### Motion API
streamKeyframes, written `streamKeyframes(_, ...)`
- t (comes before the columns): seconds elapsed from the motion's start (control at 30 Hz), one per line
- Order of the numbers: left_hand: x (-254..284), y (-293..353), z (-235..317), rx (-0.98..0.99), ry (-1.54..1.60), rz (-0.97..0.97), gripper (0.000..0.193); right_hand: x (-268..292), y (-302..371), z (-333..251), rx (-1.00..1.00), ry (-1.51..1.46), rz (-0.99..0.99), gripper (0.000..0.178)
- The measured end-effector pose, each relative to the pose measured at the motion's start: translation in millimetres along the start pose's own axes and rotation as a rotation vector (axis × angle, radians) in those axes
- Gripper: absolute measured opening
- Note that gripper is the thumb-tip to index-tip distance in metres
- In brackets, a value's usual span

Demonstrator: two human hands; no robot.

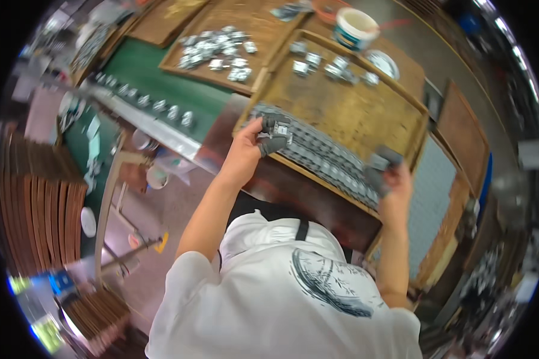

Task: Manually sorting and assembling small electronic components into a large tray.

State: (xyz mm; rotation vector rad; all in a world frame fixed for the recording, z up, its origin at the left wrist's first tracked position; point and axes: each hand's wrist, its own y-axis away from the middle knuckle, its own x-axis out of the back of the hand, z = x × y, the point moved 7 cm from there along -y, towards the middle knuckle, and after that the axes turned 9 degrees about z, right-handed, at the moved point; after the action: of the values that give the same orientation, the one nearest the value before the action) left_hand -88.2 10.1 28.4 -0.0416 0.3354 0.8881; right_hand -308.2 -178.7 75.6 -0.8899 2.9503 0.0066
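Note:
My left hand (248,149), with grey covers on its fingertips, pinches a small metal part (276,127) at the left end of several rows of similar metal parts (326,158). The rows lie along the near edge of a wooden tray (359,110). My right hand (394,182) is at the right end of the rows, closed around another grey part (382,161); it is blurred. Both forearms reach up from my white shirt.
Loose metal parts (329,66) lie at the tray's far side. A second wooden tray (188,64) holds a heap of parts (218,51). A white tub (354,27) stands behind. A metal rail (150,116) crosses the green tabletop (156,75). Brown boards (39,203) are stacked at left.

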Motion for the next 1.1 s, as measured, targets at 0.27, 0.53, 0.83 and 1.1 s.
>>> streamKeyframes(0.27,-123.9,25.5,3.0,0.153,0.046,-0.424,0.033,11.9,29.0,-33.0,0.401,0.701,-0.051,0.035)
streamKeyframes(0.53,-170.4,42.3,5.9,0.005,-0.11,-0.544,0.034,31.4,42.5,-52.0,0.574,0.81,0.093,0.026)
streamKeyframes(0.83,-181.2,50.4,-42.1,-0.165,-0.467,-0.488,0.049,36.7,39.5,-8.2,0.65,0.971,0.115,0.021)
streamKeyframes(1.1,-195.2,44.3,-46.4,-0.528,-0.691,-0.528,0.054,46.9,42.8,-16.0,0.374,0.88,0.123,0.028)
